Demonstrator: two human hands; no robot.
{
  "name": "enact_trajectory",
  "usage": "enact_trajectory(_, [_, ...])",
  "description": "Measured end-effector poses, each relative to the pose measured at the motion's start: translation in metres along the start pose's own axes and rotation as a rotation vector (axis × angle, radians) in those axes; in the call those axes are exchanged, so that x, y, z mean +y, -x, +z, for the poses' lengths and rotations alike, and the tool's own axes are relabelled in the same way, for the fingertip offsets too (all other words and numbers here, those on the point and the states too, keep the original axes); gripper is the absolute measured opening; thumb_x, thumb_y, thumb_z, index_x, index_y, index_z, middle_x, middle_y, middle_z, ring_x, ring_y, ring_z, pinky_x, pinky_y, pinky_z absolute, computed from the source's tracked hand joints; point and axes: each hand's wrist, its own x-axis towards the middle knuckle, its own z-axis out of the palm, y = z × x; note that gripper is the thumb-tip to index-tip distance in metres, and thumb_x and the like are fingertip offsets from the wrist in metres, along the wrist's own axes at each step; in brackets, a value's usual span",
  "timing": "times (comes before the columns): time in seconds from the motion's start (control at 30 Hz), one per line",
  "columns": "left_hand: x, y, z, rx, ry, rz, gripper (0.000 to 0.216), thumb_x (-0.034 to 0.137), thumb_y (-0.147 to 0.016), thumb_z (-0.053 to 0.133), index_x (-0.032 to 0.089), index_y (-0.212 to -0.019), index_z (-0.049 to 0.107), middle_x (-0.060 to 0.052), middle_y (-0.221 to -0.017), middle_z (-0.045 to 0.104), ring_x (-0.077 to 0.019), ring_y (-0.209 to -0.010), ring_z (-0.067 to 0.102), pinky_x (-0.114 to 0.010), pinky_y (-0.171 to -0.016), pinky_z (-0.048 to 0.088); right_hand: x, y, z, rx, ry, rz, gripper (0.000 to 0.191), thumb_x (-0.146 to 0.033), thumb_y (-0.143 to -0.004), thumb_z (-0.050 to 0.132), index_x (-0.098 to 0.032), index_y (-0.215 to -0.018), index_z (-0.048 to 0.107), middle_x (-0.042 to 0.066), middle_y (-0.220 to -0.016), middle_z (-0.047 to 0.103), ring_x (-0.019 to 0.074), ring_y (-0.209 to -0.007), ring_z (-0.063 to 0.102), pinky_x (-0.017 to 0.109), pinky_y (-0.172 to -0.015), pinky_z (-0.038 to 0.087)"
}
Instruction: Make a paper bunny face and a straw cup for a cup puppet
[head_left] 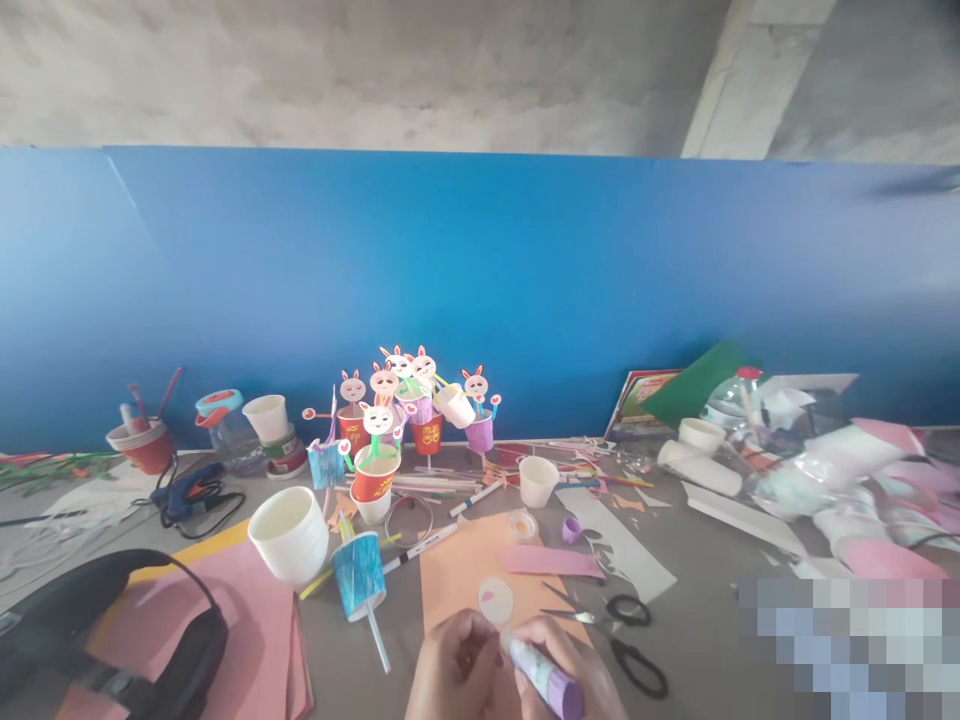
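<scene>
At the bottom edge, the right hand (577,672) is closed around a glue stick (544,678), fingers wrapped over its purple barrel, with the white end angled up and left towards the other hand. The left hand (448,668) sits just beside it, knuckles up and fingers curled inward so the fingertips meet the stick's tip; whether anything is pinched inside that curl cannot be told. Both hands hover close together over the near end of an orange sheet (457,565), wrists cut off by the frame. Just beyond the knuckles, a small white oval cutout (495,600) with a pink mark lies on that sheet. To the right, black-handled scissors (628,636) lie open on the grey table (697,610), and a pink paper strip (551,561) lies across the sheet's far corner. To the left, a blue cup (358,574) stands upside down on a straw, with a white cup (289,532) behind it and pink paper (251,625) under a black strap (the rest of that dark object is hard to make out). Farther back stand a tape roll (522,523), a small white cup (538,481) and a glue gun (187,490). A cluster of bunny-faced cups (405,410) stands against the blue board (525,280).
</scene>
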Motion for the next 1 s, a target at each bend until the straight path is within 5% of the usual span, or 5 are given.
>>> enact_trajectory(0.17, [0.005,0.001,-0.001,-0.006,0.008,-0.004,0.017,0.027,-0.077,0.064,0.019,-0.064,0.055,0.007,-0.052,0.046,-0.0086,-0.042,0.042,-0.019,-0.041,0.029,0.001,-0.004,-0.004,-0.028,-0.066,-0.018,0.008,-0.022,-0.086,0.050,-0.025,-0.081,0.055,-0.001,-0.067,0.069,0.0161,-0.059,0.065,0.021,-0.057,0.049])
enact_trajectory(0.43, [0.003,-0.001,-0.005,-0.033,0.056,-0.032,0.022,0.031,-0.079,0.064,0.020,-0.064,0.051,0.008,-0.049,0.044,-0.0069,-0.038,0.040,-0.019,-0.041,0.028,0.005,-0.004,-0.007,0.105,-0.160,0.014,0.008,-0.024,-0.087,0.052,-0.024,-0.083,0.059,-0.002,-0.065,0.066,0.0159,-0.056,0.062,0.021,-0.057,0.050])
enact_trajectory(0.67, [0.004,-0.001,-0.004,-0.071,0.122,-0.074,0.017,0.027,-0.077,0.065,0.016,-0.065,0.061,0.005,-0.056,0.051,-0.0063,-0.043,0.035,-0.020,-0.043,0.026,-0.007,-0.005,-0.007,0.004,-0.285,0.007,0.007,-0.024,-0.087,0.054,-0.023,-0.082,0.059,-0.001,-0.068,0.067,0.0149,-0.059,0.062,0.019,-0.057,0.048])
enact_trajectory(1.0, [0.008,-0.002,-0.009,-0.086,0.199,-0.108,0.028,0.039,-0.074,0.072,0.018,-0.063,0.058,0.003,-0.057,0.058,-0.0057,-0.043,0.033,-0.019,-0.043,0.026,-0.002,-0.008,-0.014,0.081,-0.329,0.037,0.009,-0.026,-0.087,0.052,-0.023,-0.079,0.055,-0.003,-0.061,0.059,0.0139,-0.051,0.055,0.021,-0.054,0.046])
